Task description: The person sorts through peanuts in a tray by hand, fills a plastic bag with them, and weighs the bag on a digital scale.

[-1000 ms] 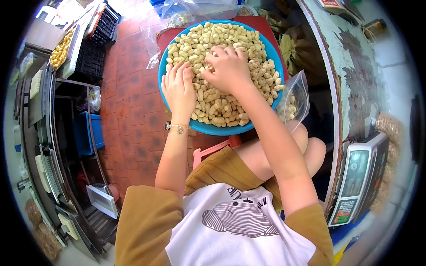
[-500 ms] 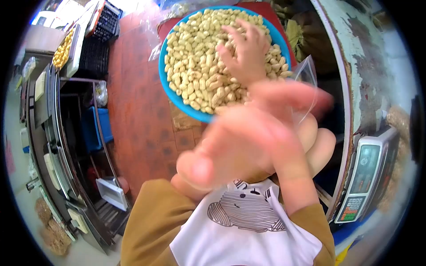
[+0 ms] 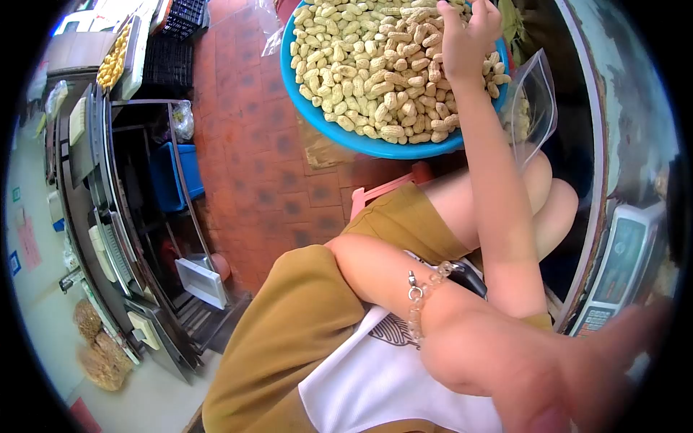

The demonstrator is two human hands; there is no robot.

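Above the far right side of a blue basin point(image 3: 339, 130) heaped with unshelled peanuts point(image 3: 404, 79) is my right hand point(image 3: 469, 40). Its fingers are bent and apart, and I see nothing held between them; the fingertips reach the top edge of the view. My left arm crosses my body, with a clear bead bracelet point(image 3: 415, 314) around its wrist. Close to the camera at the lower right is my left hand point(image 3: 512, 361), its fingers smeared by motion. A clear plastic bag point(image 3: 538, 108) hangs at the basin's right side, beside my right forearm.
A digital scale point(image 3: 613, 267) stands at the right, beyond a worn white edge. On the left are metal racks, black crates point(image 3: 167, 68), a blue bin point(image 3: 177, 177) and a white tray point(image 3: 202, 283). Part of a pink stool point(image 3: 382, 189) shows on the red tiled floor point(image 3: 253, 130).
My left hand has swung from in front of my lap to the lower right, nearer the camera. My right hand is still over the peanuts. The view has shifted, so the basin appears higher.
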